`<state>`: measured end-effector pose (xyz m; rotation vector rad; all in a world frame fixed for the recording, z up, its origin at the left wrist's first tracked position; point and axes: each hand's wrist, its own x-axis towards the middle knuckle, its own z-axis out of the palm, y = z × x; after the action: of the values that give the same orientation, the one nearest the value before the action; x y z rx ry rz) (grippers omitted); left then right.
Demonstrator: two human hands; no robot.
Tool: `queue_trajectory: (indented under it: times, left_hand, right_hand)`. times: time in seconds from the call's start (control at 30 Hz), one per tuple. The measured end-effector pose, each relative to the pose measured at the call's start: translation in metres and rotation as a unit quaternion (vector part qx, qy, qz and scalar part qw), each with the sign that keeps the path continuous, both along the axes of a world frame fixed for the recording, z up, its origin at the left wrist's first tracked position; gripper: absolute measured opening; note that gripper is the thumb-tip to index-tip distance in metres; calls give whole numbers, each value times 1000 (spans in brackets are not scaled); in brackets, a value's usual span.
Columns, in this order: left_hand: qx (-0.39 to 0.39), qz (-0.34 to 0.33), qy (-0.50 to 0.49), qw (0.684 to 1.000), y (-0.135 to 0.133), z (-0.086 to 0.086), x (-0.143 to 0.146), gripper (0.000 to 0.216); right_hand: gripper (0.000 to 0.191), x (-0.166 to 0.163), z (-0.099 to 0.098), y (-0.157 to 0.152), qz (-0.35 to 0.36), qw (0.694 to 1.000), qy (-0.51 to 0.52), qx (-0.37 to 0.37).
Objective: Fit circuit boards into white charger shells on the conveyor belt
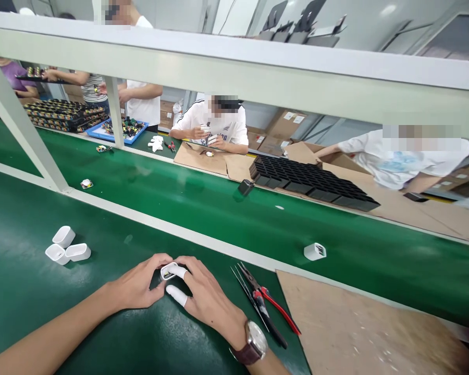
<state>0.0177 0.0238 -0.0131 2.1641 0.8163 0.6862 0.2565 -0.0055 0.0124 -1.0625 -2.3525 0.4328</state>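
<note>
A small white plastic housing (pixel 167 272) stands mouth up on the green bench between my hands, with some electronic parts visible inside it. My left hand (pixel 140 281) is closed around the left side of the housing, thumb in front and fingers behind. White finger cots cover the thumb and index finger of my right hand (pixel 209 299). Its index fingertip presses at the housing's mouth, other fingers lie behind it, and the thumb is apart in front. Tweezers (pixel 250 297) and red-and-black pliers (pixel 268 302) lie right of my right hand.
Three white housings (pixel 64 237) sit at the left. Across a pale rail, the green conveyor belt (pixel 203 208) carries another housing (pixel 315 251) and a small circuit assembly (pixel 86 183). Cardboard (pixel 359 323) lies at right. Black trays (pixel 312 182) and several co-workers are beyond; a frame beam crosses above.
</note>
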Motion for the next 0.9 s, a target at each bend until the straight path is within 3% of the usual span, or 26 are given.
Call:
queue_trajectory:
  times: [0.17, 0.3, 0.4, 0.53, 0.63, 0.8, 0.9]
  left_hand:
    - [100, -11, 4, 995, 3, 4, -2, 27]
    - [196, 6, -38, 980, 7, 3, -1, 20]
    - [207, 31, -37, 977, 5, 7, 1, 17]
    - [166, 47, 16, 985, 13, 18, 6, 10]
    - [156, 101, 85, 979, 53, 29, 10, 11]
    - [170, 237, 145, 945, 158, 41, 11, 7]
    - [160, 266, 166, 936, 191, 42, 6, 16]
  right_hand:
    - [31, 9, -10, 9, -84, 992, 92, -17]
    - [29, 11, -27, 16, -93, 993, 68, 33]
    - [28, 8, -37, 19, -97, 992, 54, 67]
    - [28, 7, -44, 20, -103, 989, 55, 95]
    - [29, 9, -49, 23, -100, 987, 57, 109]
    - [27, 11, -56, 26, -101, 983, 73, 136]
    - [30, 12, -59, 26, -103, 980, 87, 149]
